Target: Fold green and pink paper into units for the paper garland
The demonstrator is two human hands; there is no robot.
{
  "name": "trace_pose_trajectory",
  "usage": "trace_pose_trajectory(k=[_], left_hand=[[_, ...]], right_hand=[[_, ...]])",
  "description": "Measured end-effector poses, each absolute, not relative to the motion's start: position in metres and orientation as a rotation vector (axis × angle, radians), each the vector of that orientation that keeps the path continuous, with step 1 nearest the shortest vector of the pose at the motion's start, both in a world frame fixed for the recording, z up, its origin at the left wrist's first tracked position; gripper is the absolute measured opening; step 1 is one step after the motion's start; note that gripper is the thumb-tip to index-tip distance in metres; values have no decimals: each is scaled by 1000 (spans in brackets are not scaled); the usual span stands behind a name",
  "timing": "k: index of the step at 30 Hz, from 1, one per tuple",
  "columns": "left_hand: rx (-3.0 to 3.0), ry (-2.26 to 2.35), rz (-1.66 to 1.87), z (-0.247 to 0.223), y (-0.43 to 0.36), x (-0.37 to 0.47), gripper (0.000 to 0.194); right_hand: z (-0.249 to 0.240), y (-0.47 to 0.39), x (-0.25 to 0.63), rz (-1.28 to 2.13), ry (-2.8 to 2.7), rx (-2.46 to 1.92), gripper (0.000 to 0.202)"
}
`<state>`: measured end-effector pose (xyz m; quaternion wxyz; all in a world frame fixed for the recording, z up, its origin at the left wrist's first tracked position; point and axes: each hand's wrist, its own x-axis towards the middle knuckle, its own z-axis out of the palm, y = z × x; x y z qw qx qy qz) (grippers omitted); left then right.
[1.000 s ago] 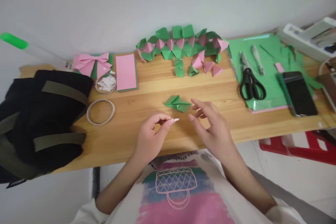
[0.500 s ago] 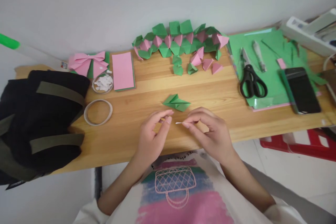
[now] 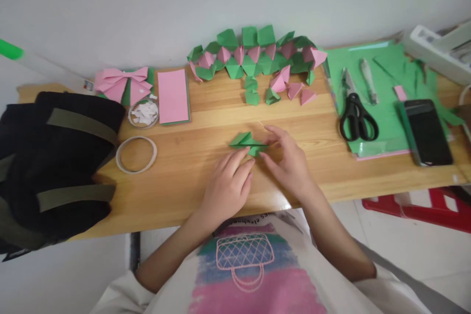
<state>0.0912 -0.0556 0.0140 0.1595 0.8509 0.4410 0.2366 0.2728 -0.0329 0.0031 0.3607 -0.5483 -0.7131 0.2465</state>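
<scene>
A folded green paper piece (image 3: 242, 139) lies on the wooden table in front of me. My left hand (image 3: 230, 184) rests at its near edge, fingers bent and close together, with the fingertips touching the paper. At the piece's right end is my right hand (image 3: 289, 159), its thumb and fingers apart around the tip. A thin white sliver (image 3: 261, 123) shows just beyond the right fingertips. Farther back stands a chain of folded green and pink paper (image 3: 253, 54), with loose pink pieces (image 3: 294, 90) before it.
On the left are a black bag (image 3: 69, 157), a tape roll (image 3: 136, 154), a dish of white scraps (image 3: 144, 113), pink sheets (image 3: 172, 96) and a pink bow (image 3: 123, 83). Scissors (image 3: 356, 117), a pen-like tool (image 3: 369, 81), green sheets (image 3: 384, 66) and a phone (image 3: 429, 131) lie right.
Both hands have moved forward to the green piece. The left fingers have come down onto its near edge. My right thumb and fingers, earlier pinching a white strip, have spread apart.
</scene>
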Motion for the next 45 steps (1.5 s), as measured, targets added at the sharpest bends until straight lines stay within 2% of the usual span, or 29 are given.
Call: trace_pose_trajectory(k=[16, 45], left_hand=[[2470, 1243, 643, -1, -50, 85, 20], [2494, 1227, 647, 4, -50, 82, 21]], right_hand=[[-6, -38, 271, 370, -2020, -1310, 59], [-8, -45, 273, 349, -2030, -1264, 64]])
